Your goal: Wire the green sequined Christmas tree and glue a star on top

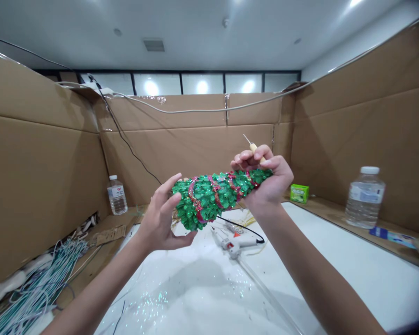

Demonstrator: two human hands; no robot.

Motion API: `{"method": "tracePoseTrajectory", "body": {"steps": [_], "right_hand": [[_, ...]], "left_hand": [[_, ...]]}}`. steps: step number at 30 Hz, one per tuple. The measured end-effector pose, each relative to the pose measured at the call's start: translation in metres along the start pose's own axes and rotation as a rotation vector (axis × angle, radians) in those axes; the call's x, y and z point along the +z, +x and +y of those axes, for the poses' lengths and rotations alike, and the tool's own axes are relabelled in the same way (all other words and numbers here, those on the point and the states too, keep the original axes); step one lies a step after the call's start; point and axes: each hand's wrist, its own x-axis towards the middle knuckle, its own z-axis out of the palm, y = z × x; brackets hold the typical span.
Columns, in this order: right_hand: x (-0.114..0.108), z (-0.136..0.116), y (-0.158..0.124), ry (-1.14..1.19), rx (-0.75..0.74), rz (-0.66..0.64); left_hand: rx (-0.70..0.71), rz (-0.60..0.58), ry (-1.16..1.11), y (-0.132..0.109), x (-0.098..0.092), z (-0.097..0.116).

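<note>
A small green beaded Christmas tree [209,197], wound with red and pink garland, is held on its side above the table. Its wide base points left and its tip right. My left hand [164,216] grips the base with fingers and thumb spread around it. My right hand [267,174] supports the narrow end in its palm. Between the fingers of that same hand is an awl [254,148] with a pale handle, its thin metal point angled up and left. A white glue gun [233,243] with a long clear glue stick lies on the table below.
Cardboard walls [195,144] surround the white table [335,260]. Water bottles stand at the left [117,195] and right [365,197], with a green box [299,193] at the right edge. Teal and white wires [56,279] lie at left. Loose sequins [153,300] dot the tabletop.
</note>
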Motion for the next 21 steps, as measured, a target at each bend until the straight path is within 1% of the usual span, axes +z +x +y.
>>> {"method": "tracePoseTrajectory", "body": {"steps": [3,4,6,9,14,21], "right_hand": [[-0.003,0.001,0.002,0.019,0.018,0.02],[-0.003,0.001,0.003,0.027,0.021,0.026],[-0.005,0.003,0.005,0.037,0.02,0.033],[-0.01,0.005,0.007,0.049,0.024,0.032],[-0.018,0.011,0.011,0.079,0.069,0.038],[-0.02,0.015,0.013,0.076,0.143,0.086]], "left_hand": [[-0.135,-0.104,-0.195,0.002,-0.002,0.004],[-0.18,-0.123,-0.239,0.002,-0.003,0.006],[-0.255,-0.129,-0.272,0.002,-0.003,0.007],[-0.305,-0.089,-0.264,0.002,-0.002,0.008],[-0.273,-0.016,-0.235,0.005,-0.001,0.01],[-0.137,0.062,-0.154,0.006,0.001,0.011]]}}
